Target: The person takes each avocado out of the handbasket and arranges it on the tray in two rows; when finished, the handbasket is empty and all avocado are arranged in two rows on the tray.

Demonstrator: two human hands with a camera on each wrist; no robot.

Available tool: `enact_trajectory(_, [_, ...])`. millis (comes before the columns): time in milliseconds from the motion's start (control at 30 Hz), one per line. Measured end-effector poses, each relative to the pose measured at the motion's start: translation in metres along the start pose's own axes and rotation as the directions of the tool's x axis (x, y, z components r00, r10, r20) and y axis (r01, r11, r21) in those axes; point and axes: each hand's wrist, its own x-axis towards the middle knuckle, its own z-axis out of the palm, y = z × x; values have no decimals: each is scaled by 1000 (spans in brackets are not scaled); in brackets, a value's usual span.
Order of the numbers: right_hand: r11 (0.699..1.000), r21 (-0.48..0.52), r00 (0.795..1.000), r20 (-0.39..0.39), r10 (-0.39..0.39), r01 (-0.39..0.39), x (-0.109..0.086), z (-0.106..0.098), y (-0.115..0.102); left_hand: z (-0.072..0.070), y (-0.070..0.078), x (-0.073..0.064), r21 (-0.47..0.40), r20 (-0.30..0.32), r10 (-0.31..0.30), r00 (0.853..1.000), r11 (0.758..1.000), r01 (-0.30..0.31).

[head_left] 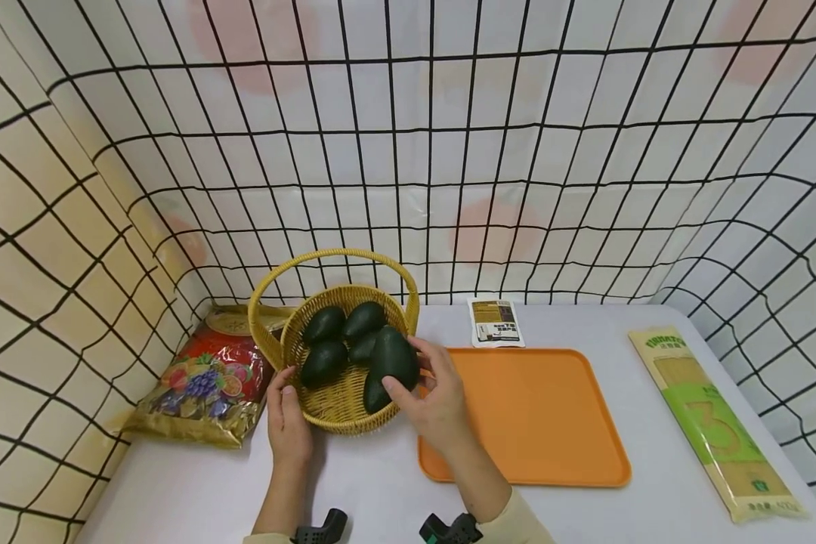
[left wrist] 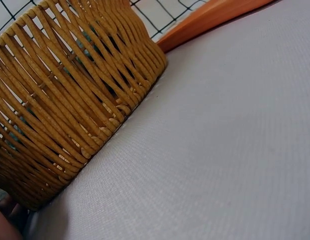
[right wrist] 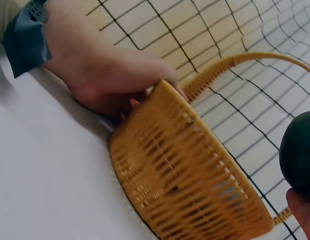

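Observation:
A yellow wicker basket with a tall arched handle stands on the table, with several dark green avocados inside. My left hand grips the basket's left rim; in the right wrist view the left hand has its fingers at the basket wall. Above the basket's right side, my right hand holds an avocado between thumb and fingers. That avocado overlaps the others in the head view. The right wrist view shows the held avocado at its right edge, beside the basket.
An orange tray lies right of the basket, with a small white-edged packet behind it. Farther right is a long green noodle pack. A red and gold fruit-print bag lies at the left. Black grid netting surrounds the table's back and sides.

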Motion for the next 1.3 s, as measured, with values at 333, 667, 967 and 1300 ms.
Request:
enact_trajectory(333, [999, 42, 989, -147, 32, -26, 5, -21, 21, 0, 0, -2, 5, 11, -10, 1000, 1000, 10])
enact_trajectory(667, [982, 28, 950, -247, 190, -189, 12, -38, 46, 1, 1, -3, -13, 12, 11, 1000, 1000, -11])
enact_trajectory(967, [927, -34, 897, -267, 352, -373, 16, -35, 61, 1, 0, -1, -23, 2, 10, 1000, 1000, -10])
enact_trajectory(1300, [911, -246, 926, -273, 261, -330, 15, -30, 71, 2, 1, -2, -20, -17, 30, 999, 999, -31])
